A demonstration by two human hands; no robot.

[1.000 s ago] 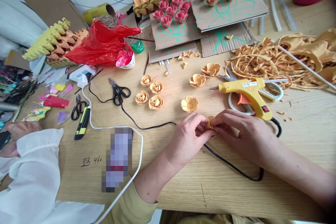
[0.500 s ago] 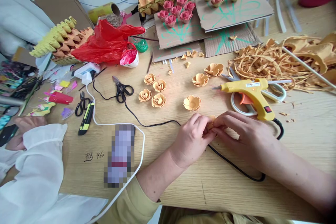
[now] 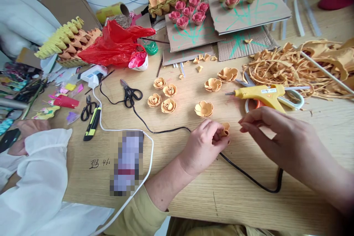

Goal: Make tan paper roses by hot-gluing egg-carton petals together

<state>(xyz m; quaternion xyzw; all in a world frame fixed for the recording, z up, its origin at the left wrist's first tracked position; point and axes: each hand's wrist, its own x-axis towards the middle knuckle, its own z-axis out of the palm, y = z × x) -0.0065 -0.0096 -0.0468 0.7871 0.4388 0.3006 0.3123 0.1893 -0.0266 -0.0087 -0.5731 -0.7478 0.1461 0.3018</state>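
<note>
**Table (image 3: pixel 221 199), wooden, craft work, seen from the head.**

1. Glue gun (image 3: pixel 265 94): yellow, lying on its side with the nozzle pointing left. It serves as the reference for all places below.
2. Left hand (image 3: pixel 206 138): below and left of the glue gun, resting on the table. Its fingers are closed around the small flower.
3. Small flower (image 3: pixel 225 129): orange paper, pinched at the left hand's fingertips, below-left of the glue gun and low over the table.
4. Right hand (image 3: pixel 276 132): directly below the glue gun and apart from it. The fingers are loosely curved and narrow, with nothing held. It is clear of the small flower.
5. Black cord (image 3: pixel 249 177): runs from below the glue gun leftward, passing under both hands.
6. White scissors (image 3: pixel 293 99): lie under the glue gun, touching it.
7. Loose flowers, orange: one (image 3: pixel 204 109) left of the glue gun, two more (image 3: pixel 212 84) up-left, and a cluster of four (image 3: pixel 163 96) farther left.
8. Paper strips (image 3: pixel 290 66): a tangled heap just above the glue gun.
9. Black scissors (image 3: pixel 129 94): well to the left of the glue gun.
10. Pink flowers (image 3: pixel 189 11): on cardboard, far above-left of the glue gun.
11. White sleeve (image 3: pixel 35 177): another person's, far left of the glue gun.
</note>
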